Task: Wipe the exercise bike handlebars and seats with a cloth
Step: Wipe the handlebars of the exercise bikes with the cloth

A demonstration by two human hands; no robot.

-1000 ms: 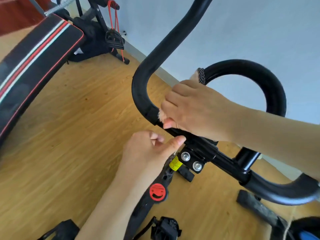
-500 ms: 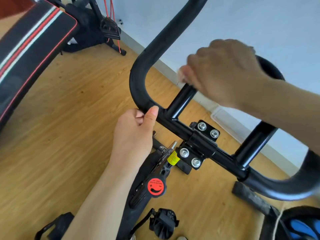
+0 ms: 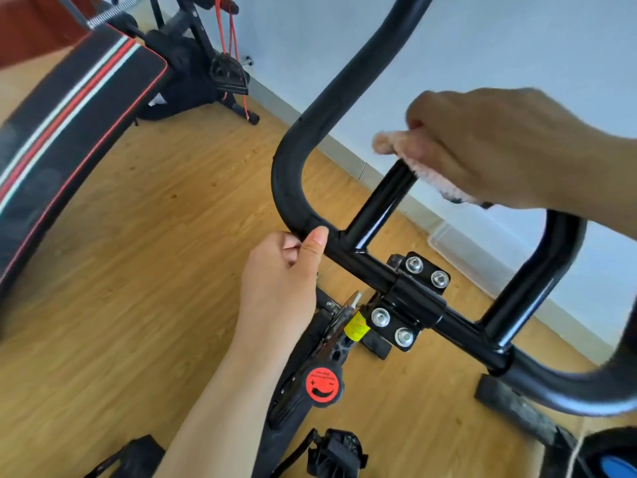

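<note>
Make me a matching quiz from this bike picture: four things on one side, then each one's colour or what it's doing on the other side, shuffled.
Column one:
1. left hand
2. right hand
3. knob
4. sticker

Column two:
A. yellow, beside the clamp bolts
B. grips the bend of the handlebar
C. red, with plus and minus marks
D. holds the pink cloth

Pairs: 1-B, 2-D, 3-C, 4-A

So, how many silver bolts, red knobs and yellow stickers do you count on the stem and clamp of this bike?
Silver bolts: 4
Red knob: 1
Yellow sticker: 1
Total: 6
</note>
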